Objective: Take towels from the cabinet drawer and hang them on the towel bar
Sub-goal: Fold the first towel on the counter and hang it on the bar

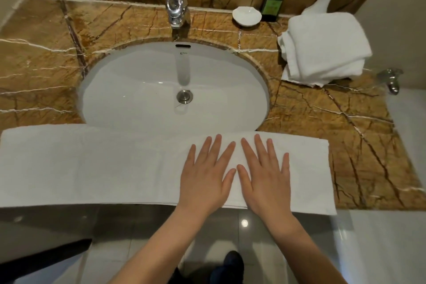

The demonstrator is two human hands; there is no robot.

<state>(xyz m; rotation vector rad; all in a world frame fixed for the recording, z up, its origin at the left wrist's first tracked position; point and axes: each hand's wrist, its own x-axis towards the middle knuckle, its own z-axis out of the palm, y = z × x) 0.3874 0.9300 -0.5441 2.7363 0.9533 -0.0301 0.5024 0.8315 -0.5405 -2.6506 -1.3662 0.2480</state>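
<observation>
Both the left hand [205,175] and the right hand [265,175] press flat, fingers straight, on a long towel [92,166] lying along the countertop's [359,145] front edge. Folded towels [322,48] wait at its far right corner. Hanging seemingly remains; no bar shows.

Left hand [205,174] and right hand [265,175] flat, fingers spread, side by side
</observation>
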